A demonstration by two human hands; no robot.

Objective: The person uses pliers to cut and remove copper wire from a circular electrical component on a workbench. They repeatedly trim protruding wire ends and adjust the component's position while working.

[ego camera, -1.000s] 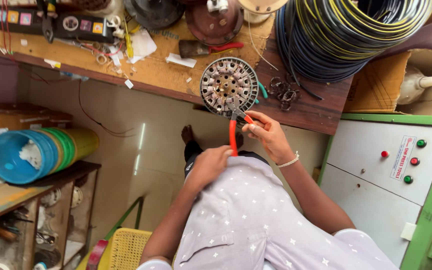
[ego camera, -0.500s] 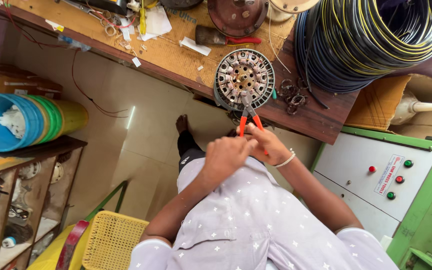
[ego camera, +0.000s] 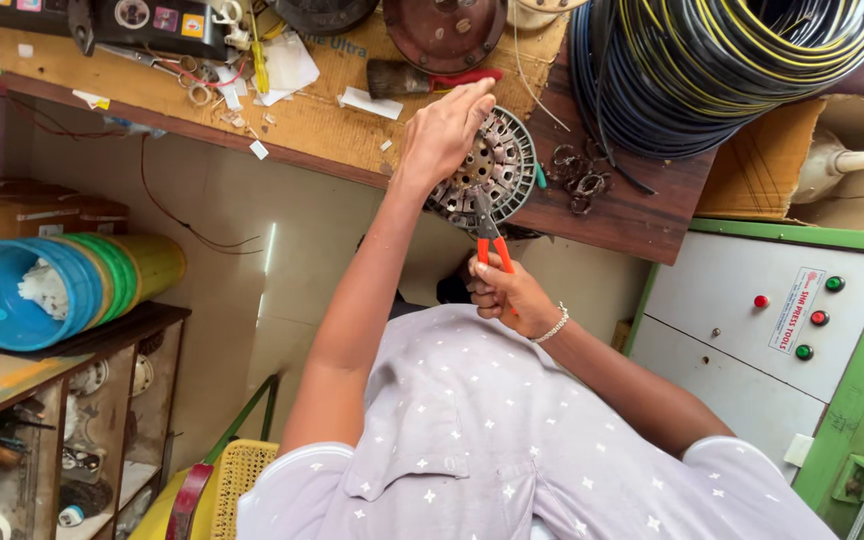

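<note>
A round metal motor stator (ego camera: 508,160) with slotted teeth lies at the edge of a wooden workbench (ego camera: 322,125). My left hand (ego camera: 445,130) reaches forward and rests on top of the stator, fingers curled over its far rim. Close to my chest, my right hand (ego camera: 508,296), with a bead bracelet on its wrist, grips red-handled pliers (ego camera: 490,242). The pliers' jaws touch the near edge of the stator.
A big coil of black and yellow cable (ego camera: 732,70) sits right of the stator, and a red-handled brush (ego camera: 422,78) and brown round cover (ego camera: 444,30) behind it. Stacked coloured buckets (ego camera: 62,285) lie at left. A green-and-white control cabinet (ego camera: 792,310) stands at right.
My left hand has left the pliers and reached up onto the stator. My right hand has stayed on the pliers, their jaws still at the stator's edge.
</note>
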